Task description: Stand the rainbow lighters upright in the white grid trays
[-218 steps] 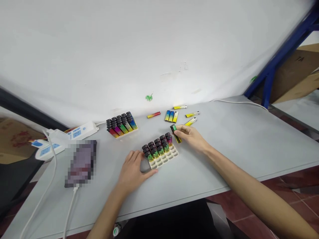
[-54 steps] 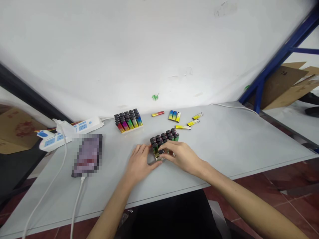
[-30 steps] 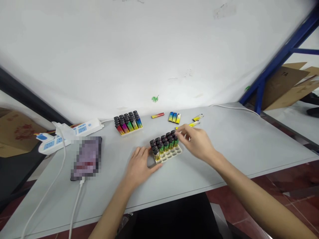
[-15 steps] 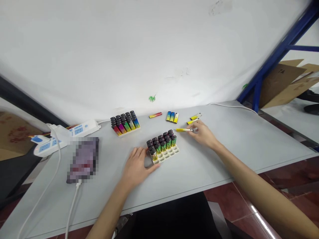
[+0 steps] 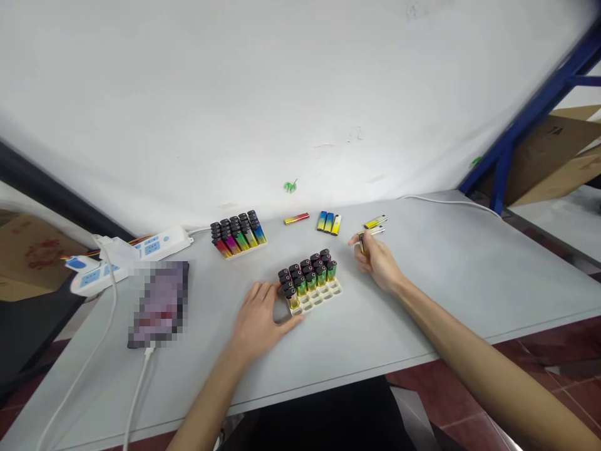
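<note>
My left hand (image 5: pixel 258 315) is at the left end of a white slotted tray (image 5: pixel 323 299), its thumb by the near corner and its fingers along the side, gripping that end. Rows of black-topped lighters (image 5: pixel 311 282) stand upright in the tray, green ones in front and one yellow lighter (image 5: pixel 293 300) at the near left. Several front slots hold nothing. Right of the tray, my right hand (image 5: pixel 378 260) is closed on a lighter (image 5: pixel 361 242), now turned upright and mostly hidden by the fingers. Just behind that hand lie two yellow lighters (image 5: pixel 375 222), one partly covered.
A second tray of multicoloured lighters (image 5: pixel 239 237) stands by the wall. Two blue lighters and a yellow one (image 5: pixel 329 223) lie in a group, with a red-yellow lighter (image 5: pixel 297 218) to their left. At left are a power strip (image 5: pixel 162 247), a blurred-out device (image 5: pixel 162 304) and white cables (image 5: pixel 136 388).
My right hand has turned the lighter from lying flat and pointing left to upright, with the fingers curled further round it. My left hand stays at the tray.
</note>
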A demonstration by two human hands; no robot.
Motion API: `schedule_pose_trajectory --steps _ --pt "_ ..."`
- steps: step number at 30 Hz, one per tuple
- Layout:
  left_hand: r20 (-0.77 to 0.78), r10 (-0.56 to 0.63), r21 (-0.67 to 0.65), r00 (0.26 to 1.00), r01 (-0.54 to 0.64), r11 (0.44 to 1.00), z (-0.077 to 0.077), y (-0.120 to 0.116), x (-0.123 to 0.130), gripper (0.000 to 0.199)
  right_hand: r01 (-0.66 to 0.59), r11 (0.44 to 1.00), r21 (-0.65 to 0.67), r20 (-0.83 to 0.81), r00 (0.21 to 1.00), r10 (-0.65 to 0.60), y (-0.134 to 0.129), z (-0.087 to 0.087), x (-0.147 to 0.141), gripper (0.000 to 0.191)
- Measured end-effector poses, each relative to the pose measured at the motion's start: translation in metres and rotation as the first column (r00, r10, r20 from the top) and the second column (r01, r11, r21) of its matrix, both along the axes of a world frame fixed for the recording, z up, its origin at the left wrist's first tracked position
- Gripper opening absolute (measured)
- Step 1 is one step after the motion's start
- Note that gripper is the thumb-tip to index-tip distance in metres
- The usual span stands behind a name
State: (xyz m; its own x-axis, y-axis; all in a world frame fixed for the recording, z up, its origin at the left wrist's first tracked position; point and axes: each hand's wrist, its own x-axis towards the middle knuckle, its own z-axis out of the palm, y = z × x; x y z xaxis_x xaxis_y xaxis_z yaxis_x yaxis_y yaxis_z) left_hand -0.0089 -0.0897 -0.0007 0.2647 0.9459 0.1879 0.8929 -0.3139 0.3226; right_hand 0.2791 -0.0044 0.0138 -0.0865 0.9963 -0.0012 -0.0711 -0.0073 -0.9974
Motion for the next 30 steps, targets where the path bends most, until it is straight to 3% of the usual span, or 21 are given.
schedule_pose_trajectory --steps 3,8,20,30 --pt "-0.006 -0.007 -0.003 1.0 0.007 1.0 0.0002 -0.0003 -0.0002 0.049 -0.007 0.992 -0.129 -0.081 0.997 -0.003 -0.0023 -0.0013 0.0025 0.057" --pt "-0.021 -0.014 0.016 1.0 0.014 1.0 -0.0001 -0.0004 -0.0004 0.049 -0.004 0.973 -0.231 -0.169 0.985 -0.036 -0.0042 -0.0004 0.0029 0.051" --pt "-0.019 -0.006 0.015 1.0 0.006 1.0 -0.0005 0.0005 0.0001 0.048 0.005 0.977 -0.211 -0.169 0.985 -0.042 -0.0077 0.002 0.0 0.059" --pt "-0.023 -0.001 -0.006 1.0 0.001 1.0 0.0008 0.001 0.0014 0.047 0.033 0.982 -0.188 -0.17 0.983 -0.065 -0.0107 0.003 -0.0029 0.052"
